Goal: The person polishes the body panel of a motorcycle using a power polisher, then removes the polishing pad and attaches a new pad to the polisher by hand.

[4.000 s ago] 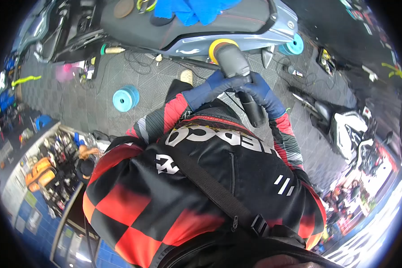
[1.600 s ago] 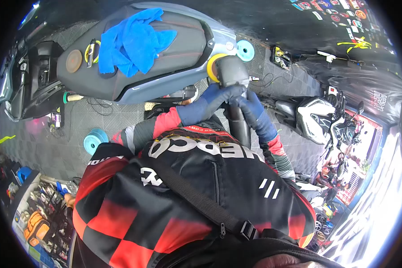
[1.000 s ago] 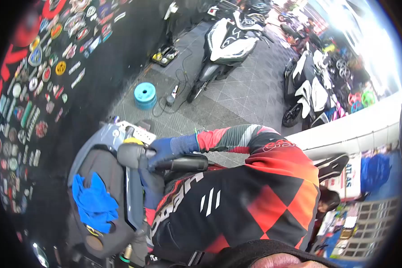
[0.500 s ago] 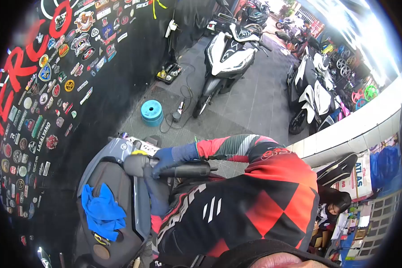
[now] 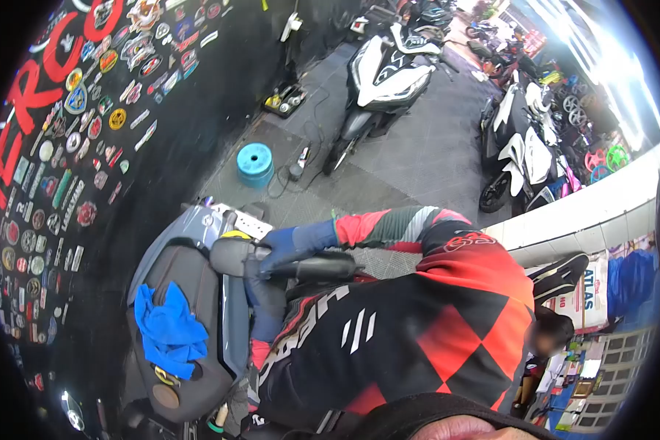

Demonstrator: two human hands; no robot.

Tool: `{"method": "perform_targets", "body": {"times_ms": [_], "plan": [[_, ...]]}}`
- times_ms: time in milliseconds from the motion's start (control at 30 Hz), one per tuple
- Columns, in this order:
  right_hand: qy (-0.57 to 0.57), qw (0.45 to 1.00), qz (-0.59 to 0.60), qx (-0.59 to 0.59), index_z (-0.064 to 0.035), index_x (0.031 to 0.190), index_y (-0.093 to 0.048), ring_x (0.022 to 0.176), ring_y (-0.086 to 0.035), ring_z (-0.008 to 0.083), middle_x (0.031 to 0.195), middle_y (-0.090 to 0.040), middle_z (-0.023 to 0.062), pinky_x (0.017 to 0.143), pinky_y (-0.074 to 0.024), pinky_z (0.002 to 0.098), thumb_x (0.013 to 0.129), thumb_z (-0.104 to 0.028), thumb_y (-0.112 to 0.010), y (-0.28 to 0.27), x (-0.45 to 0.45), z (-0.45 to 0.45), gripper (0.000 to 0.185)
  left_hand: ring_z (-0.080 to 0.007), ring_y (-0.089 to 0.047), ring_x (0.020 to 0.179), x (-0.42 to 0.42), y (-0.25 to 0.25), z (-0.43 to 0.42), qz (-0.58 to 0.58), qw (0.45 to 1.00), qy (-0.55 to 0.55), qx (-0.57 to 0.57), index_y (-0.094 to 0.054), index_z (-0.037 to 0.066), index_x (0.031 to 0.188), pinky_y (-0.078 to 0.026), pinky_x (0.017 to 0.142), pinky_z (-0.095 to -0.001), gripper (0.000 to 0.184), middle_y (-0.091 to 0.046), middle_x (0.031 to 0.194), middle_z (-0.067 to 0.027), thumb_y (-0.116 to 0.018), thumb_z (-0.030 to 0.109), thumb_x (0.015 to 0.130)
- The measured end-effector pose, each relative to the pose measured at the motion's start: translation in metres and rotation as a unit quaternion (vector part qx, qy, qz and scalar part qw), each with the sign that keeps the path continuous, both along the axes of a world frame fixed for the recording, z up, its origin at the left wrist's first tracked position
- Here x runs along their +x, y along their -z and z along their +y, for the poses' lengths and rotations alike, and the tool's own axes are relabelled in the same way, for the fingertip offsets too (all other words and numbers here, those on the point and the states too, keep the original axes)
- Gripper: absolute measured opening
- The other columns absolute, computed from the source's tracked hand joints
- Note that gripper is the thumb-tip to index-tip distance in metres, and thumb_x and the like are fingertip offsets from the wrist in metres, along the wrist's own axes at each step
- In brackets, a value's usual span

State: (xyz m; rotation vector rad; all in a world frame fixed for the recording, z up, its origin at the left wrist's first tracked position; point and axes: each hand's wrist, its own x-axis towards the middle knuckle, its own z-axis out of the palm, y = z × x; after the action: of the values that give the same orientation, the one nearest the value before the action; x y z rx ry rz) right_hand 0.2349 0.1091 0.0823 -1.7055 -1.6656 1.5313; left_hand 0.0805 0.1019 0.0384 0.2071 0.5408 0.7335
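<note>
My right hand [image 5: 293, 246], in a blue glove, reaches across from the right and closes over a dark elongated polisher-like tool [image 5: 323, 267]. The tool has a rounded grey head with a yellow edge at its left end, over the grey scooter's side panel [image 5: 235, 323]. My left hand [image 5: 262, 282], also gloved, comes up from below and grips near the head; its fingers are partly hidden by my right hand and the tool. Left of my hands, a crumpled blue cloth [image 5: 170, 330] lies on the black scooter seat [image 5: 187, 282]. A white plate [image 5: 249, 222] shows just beyond.
On the floor ahead are a blue round stool [image 5: 254, 166], a cable with a small device [image 5: 297, 170], and a tool box [image 5: 284, 100]. White-and-black scooters [image 5: 385, 84] stand beyond. A sticker-covered wall [image 5: 125, 183] is left, a white ledge [image 5: 601, 191] and a person [image 5: 550, 334] right.
The whole view has shifted slightly, so floor things sit higher in the picture. Both hands stay on the tool, which has moved slightly over the scooter's side panel.
</note>
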Motion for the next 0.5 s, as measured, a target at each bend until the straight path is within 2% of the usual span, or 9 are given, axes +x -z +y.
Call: {"method": "perform_targets", "body": {"times_ms": [33, 67, 100, 133, 167, 233, 267, 433, 500], "plan": [[-0.028, 1.000, -0.006, -0.003, -0.0007, 0.113, -0.061, 0.101, -0.060, 0.0278, 0.109, -0.063, 0.0179, 0.087, -0.0474, 0.0380, 0.068, -0.049, -0.068, 0.007, 0.000, -0.002, 0.066, -0.0170, -0.062, 0.092, -0.001, 0.021, -0.003, 0.012, 1.000, -0.009, -0.006, -0.056, 0.013, 0.114, -0.051, 0.086, -0.0350, 0.026, -0.062, 0.098, -0.0041, -0.051, 0.031, 0.096], [-0.065, 0.997, -0.004, -0.043, 0.0032, 0.119, -0.055, 0.099, -0.060, 0.0231, 0.108, -0.064, 0.0179, 0.088, -0.0481, 0.0372, 0.071, -0.042, -0.075, 0.002, 0.003, 0.000, 0.068, -0.0171, -0.062, 0.091, 0.000, 0.060, -0.008, 0.062, 0.995, -0.018, 0.079, -0.056, 0.011, 0.115, -0.051, 0.087, -0.0342, 0.027, -0.063, 0.098, -0.0040, -0.052, 0.030, 0.096], [-0.035, 0.997, 0.063, -0.020, 0.0039, 0.116, -0.057, 0.100, -0.060, 0.0213, 0.108, -0.064, 0.0174, 0.088, -0.0484, 0.0351, 0.072, -0.039, -0.075, 0.028, 0.007, 0.000, 0.064, -0.0171, -0.062, 0.091, -0.004, 0.082, -0.014, 0.115, 0.980, -0.030, 0.159, -0.056, 0.009, 0.116, -0.050, 0.087, -0.0334, 0.028, -0.063, 0.099, -0.0040, -0.053, 0.029, 0.095], [-0.031, 0.994, 0.087, -0.065, 0.0042, 0.116, -0.058, 0.099, -0.061, 0.0195, 0.108, -0.065, 0.0160, 0.088, -0.0488, 0.0335, 0.075, -0.035, -0.075, -0.010, 0.006, 0.000, 0.060, -0.0162, -0.062, 0.091, -0.004, 0.072, -0.008, 0.058, 0.994, -0.002, 0.094, -0.057, 0.007, 0.115, -0.049, 0.088, -0.0319, 0.029, -0.064, 0.099, -0.0038, -0.055, 0.027, 0.095], [0.002, 0.999, -0.048, -0.001, 0.0052, 0.119, -0.056, 0.097, -0.062, 0.0177, 0.109, -0.065, 0.0147, 0.087, -0.0495, 0.0328, 0.077, -0.032, -0.074, 0.001, 0.009, 0.000, 0.058, -0.0152, -0.062, 0.090, -0.001, 0.055, 0.001, -0.004, 0.999, 0.015, 0.028, -0.058, 0.005, 0.114, -0.048, 0.088, -0.0303, 0.029, -0.064, 0.098, -0.0036, -0.056, 0.026, 0.094], [0.026, 0.996, 0.083, -0.019, 0.0060, 0.119, -0.055, 0.095, -0.062, 0.0173, 0.108, -0.065, 0.0136, 0.085, -0.0507, 0.0324, 0.080, -0.028, -0.073, -0.011, 0.008, 0.001, 0.055, -0.0128, -0.060, 0.090, 0.005, 0.024, 0.014, 0.001, 0.997, 0.003, 0.073, -0.060, 0.002, 0.113, -0.048, 0.085, -0.0278, 0.034, -0.063, 0.099, -0.0031, -0.061, 0.027, 0.091], [0.051, 0.983, 0.176, -0.034, 0.0058, 0.118, -0.055, 0.094, -0.062, 0.0169, 0.107, -0.065, 0.0130, 0.084, -0.0510, 0.0318, 0.081, -0.027, -0.072, -0.019, 0.006, -0.001, 0.052, -0.0125, -0.060, 0.091, 0.008, 0.026, 0.014, 0.033, 0.996, -0.010, 0.086, -0.060, 0.002, 0.113, -0.048, 0.083, -0.0275, 0.037, -0.063, 0.100, -0.0038, -0.064, 0.030, 0.089], [0.019, 0.986, 0.135, -0.093, 0.0047, 0.116, -0.056, 0.094, -0.062, 0.0167, 0.104, -0.065, 0.0118, 0.084, -0.0505, 0.0317, 0.079, -0.025, -0.073, -0.002, 0.000, -0.014, 0.051, -0.0134, -0.060, 0.088, -0.006, 0.014, -0.015, 0.138, 0.983, -0.041, 0.116, -0.057, 0.004, 0.114, -0.049, 0.078, -0.0291, 0.036, -0.062, 0.099, -0.0039, -0.063, 0.029, 0.089], [-0.018, 0.993, 0.106, -0.056, 0.0036, 0.118, -0.055, 0.095, -0.062, 0.0164, 0.104, -0.065, 0.0112, 0.085, -0.0501, 0.0315, 0.078, -0.025, -0.074, 0.018, 0.001, -0.022, 0.053, -0.0134, -0.060, 0.089, -0.020, 0.015, -0.024, 0.163, 0.977, -0.039, 0.128, -0.056, 0.003, 0.116, -0.049, 0.078, -0.0285, 0.039, -0.062, 0.100, -0.0042, -0.064, 0.029, 0.088]]}}
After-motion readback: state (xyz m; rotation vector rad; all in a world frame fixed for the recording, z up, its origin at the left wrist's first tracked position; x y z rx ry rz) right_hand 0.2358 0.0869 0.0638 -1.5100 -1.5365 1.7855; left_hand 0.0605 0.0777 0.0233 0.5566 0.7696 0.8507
